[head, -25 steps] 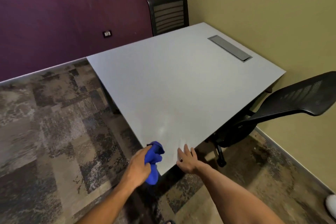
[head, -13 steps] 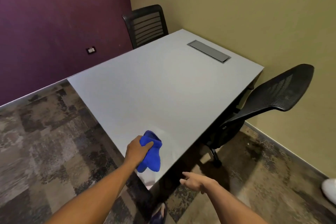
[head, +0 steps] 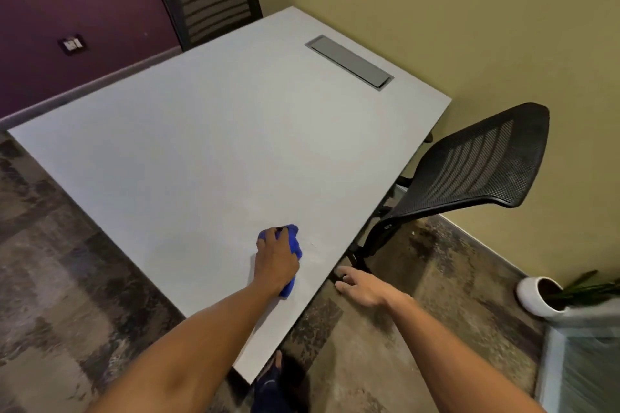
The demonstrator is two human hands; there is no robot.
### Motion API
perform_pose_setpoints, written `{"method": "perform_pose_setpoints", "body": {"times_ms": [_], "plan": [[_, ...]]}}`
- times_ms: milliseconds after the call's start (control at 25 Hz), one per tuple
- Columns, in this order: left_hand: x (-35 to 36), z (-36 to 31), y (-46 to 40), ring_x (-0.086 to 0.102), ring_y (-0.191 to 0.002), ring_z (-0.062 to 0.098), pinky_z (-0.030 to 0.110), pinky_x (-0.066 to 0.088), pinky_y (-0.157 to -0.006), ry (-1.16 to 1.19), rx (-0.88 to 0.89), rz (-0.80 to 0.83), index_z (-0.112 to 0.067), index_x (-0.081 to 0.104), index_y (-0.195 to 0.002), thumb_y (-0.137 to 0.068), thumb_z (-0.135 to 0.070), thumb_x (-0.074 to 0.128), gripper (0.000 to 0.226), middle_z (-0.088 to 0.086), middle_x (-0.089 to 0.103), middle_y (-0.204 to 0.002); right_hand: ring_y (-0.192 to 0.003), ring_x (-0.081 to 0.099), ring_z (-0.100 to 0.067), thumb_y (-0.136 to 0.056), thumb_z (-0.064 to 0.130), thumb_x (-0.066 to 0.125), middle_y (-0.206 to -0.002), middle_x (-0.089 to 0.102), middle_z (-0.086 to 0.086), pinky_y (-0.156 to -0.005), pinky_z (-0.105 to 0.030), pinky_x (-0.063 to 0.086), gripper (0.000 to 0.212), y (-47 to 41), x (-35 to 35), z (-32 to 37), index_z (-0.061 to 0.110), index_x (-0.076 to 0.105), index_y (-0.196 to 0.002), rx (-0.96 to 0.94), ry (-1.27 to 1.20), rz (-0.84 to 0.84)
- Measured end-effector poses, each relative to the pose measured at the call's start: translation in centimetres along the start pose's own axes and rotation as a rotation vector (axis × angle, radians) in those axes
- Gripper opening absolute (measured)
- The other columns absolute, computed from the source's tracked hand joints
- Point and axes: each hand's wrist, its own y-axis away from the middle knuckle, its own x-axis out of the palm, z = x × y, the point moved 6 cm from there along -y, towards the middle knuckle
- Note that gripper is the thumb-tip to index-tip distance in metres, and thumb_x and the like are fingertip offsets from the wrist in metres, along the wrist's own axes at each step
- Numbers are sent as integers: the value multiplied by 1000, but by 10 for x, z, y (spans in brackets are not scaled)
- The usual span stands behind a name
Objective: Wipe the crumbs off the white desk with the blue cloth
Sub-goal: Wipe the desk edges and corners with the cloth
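Head view: you're standing at the near corner of the flat white rectangular desk (head: 214,151), looking down at both hands.
Left hand (head: 275,261): palm down, fingers curled over the crumpled blue cloth (head: 295,245), pressing it flat onto the desktop. Closed grip w/ the cloth bunched under the palm, likely so it gives a thick pad for pushing.
Cloth position: on the desk, near the right-hand edge, close to the near corner.
Crumbs (head: 313,244): a few faint specks just right of the cloth, btwn it and the edge; too small to be sure of more.
Right hand (head: 360,287): empty, fingers loosely spread, held just off the desk edge and seemingly below it. Prob. waiting there to catch what gets swept over.
Step, as judged: early in the wipe; most of the top isn't covered yet.
Next move needs: a short push toward the edge, keeping pressure even.
Nearby: black mesh office chair (head: 469,171) tucked at the right side, grey recessed cable hatch (head: 349,62) at the far end, well apart from your hands.
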Motion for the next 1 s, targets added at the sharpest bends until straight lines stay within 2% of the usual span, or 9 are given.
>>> {"method": "perform_pose_setpoints", "body": {"times_ms": [120,280,400,520,600,800,880,1000], "plan": [[32,-12,-11,37,-126,40,43,49,-92,-182,13,134,-18,30,-146,-89,-26,57,63,11,29,-149,-142,39,-21,-99,48,47,-157,38,-3,-115,-34,33,66,-2,3,-10,27,23,-157,60,40,27],[51,-25,-19,39,-127,40,42,48,-92,-409,52,176,-15,26,-149,-87,-27,56,70,13,25,-156,-144,37,-19,-100,46,46,-159,35,-3,-117,-35,31,66,-11,8,-20,25,21,-157,117,73,63],[61,-34,-17,42,-124,37,41,45,-91,-534,156,191,-17,30,-145,-87,-28,56,64,14,31,-149,-144,37,-20,-100,47,46,-159,36,-2,-116,-36,32,65,-17,-1,-13,27,22,-157,117,75,56],[73,-41,-10,40,-127,37,43,45,-94,-602,265,258,-20,27,-147,-89,-29,56,65,14,29,-149,-143,39,-22,-101,46,46,-158,37,-3,-115,-37,33,64,-24,-15,-2,27,22,-157,93,79,45],[73,-41,-7,42,-124,36,42,49,-90,-603,229,231,-16,22,-149,-88,-29,56,71,14,29,-148,-141,42,-23,-100,45,46,-157,38,-5,-115,-38,35,64,-31,-25,5,26,23,-157,76,87,44],[63,-33,-11,49,-109,31,34,55,-78,-453,-62,127,-7,13,-153,-85,-33,59,86,16,36,-139,-138,45,-23,-101,45,45,-155,43,-4,-115,-37,34,63,-47,-44,17,24,25,-157,26,130,54],[63,-32,-15,49,-112,30,34,55,-78,-459,-57,136,-11,14,-153,-86,-30,59,83,15,35,-141,-136,47,-24,-100,45,45,-153,45,-4,-114,-38,35,63,-55,-51,18,25,25,-156,9,153,88],[73,-32,-13,39,-127,35,40,52,-86,-504,89,251,-26,16,-152,-84,-19,61,82,12,27,-149,-135,48,-25,-99,48,44,-151,47,-5,-114,-40,36,64,-74,-67,20,26,25,-156,-38,235,128]]}}
